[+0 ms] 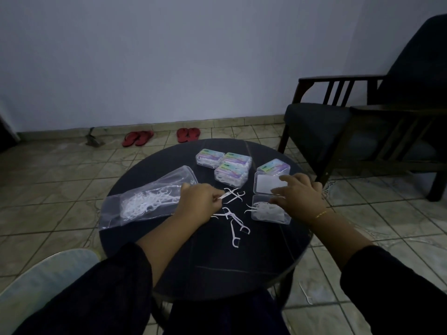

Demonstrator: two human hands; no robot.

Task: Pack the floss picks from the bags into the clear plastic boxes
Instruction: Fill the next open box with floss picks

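Pinching one white floss pick [226, 195] by its thin handle, the left hand [200, 204] sits near the middle of the round dark table [212, 262], fingers curled tight around it. The pick is slim white plastic with a forked head and a pointed tail.

From the table's centre, a scatter of loose floss picks [233, 222] lies at about 6 o'clock, just below the left hand, some crossing one another. At 9 o'clock lies a clear plastic bag [150, 197], crumpled, with a tangled white heap of picks inside. At 3 o'clock stands an open clear box [271, 211], its base part-filled with picks and its hinged lid [267, 183] laid flat behind it. The right hand [300, 197] hovers over this box, fingers spread and loosely bent; whether the fingertips hold a pick I cannot tell. A thin gold bracelet [321, 214] circles that wrist.

At 12 o'clock four closed boxes [229, 165] with pastel labels cluster together, filled with picks. One stray pick [306, 296] lies on the tiled floor at 5 o'clock.
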